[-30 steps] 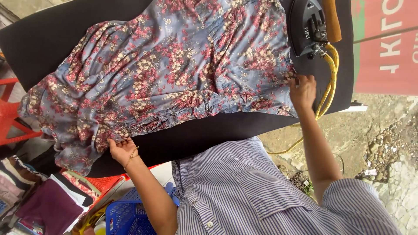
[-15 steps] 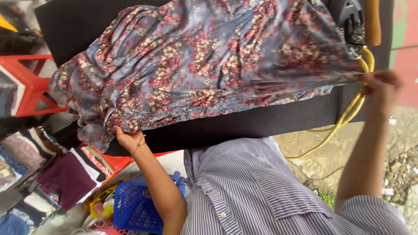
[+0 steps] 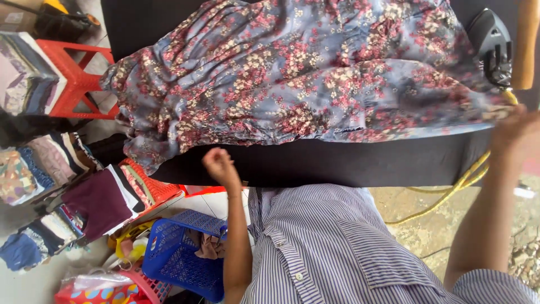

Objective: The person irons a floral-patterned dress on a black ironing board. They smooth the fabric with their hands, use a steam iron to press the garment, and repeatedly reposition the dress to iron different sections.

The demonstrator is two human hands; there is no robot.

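Hands have shifted: left hand (image 3: 219, 164) has let go of the dress (image 3: 315, 79) hem, loosely curled and empty, while right hand (image 3: 514, 132), blurred, grip unclear, now touches its other end on the table (image 3: 337, 163).

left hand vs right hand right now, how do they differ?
The left hand is loosely closed and hangs over the black ironing surface, clear of the floral garment. The right hand is blurred at the garment's right edge, near the iron. Both are bare; whether the right hand grips the cloth is unclear.
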